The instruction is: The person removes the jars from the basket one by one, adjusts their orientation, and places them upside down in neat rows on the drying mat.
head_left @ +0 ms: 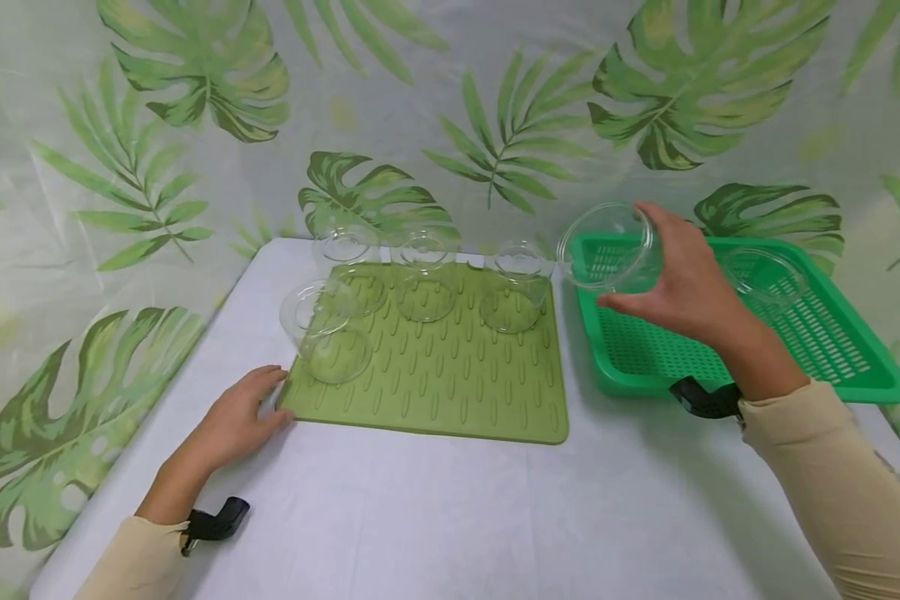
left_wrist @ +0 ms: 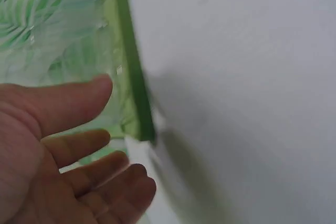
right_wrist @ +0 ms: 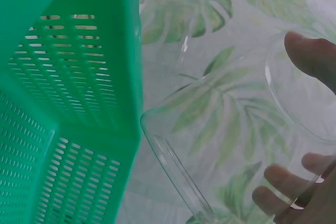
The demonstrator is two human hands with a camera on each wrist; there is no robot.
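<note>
My right hand [head_left: 682, 283] holds a clear round container [head_left: 603, 246] tilted at the left end of the green basket, thumb and fingers around it. In the right wrist view, the container's wide rim [right_wrist: 176, 174] faces the basket side. Several similar clear containers [head_left: 423, 275] stand along the back and left of the olive-green ridged mat [head_left: 450, 375]. By the mat's front left corner is my left hand [head_left: 236, 417], fingers loosely bent and holding nothing. The left wrist view has its thumb [left_wrist: 79, 103] close to the mat's edge [left_wrist: 134, 77].
A green slotted basket [head_left: 645, 379] stands at the right of the white-covered table [head_left: 450, 517]. Another clear container [head_left: 768, 279] sits in its back part. Behind the table hangs a leaf-patterned cloth [head_left: 510, 100].
</note>
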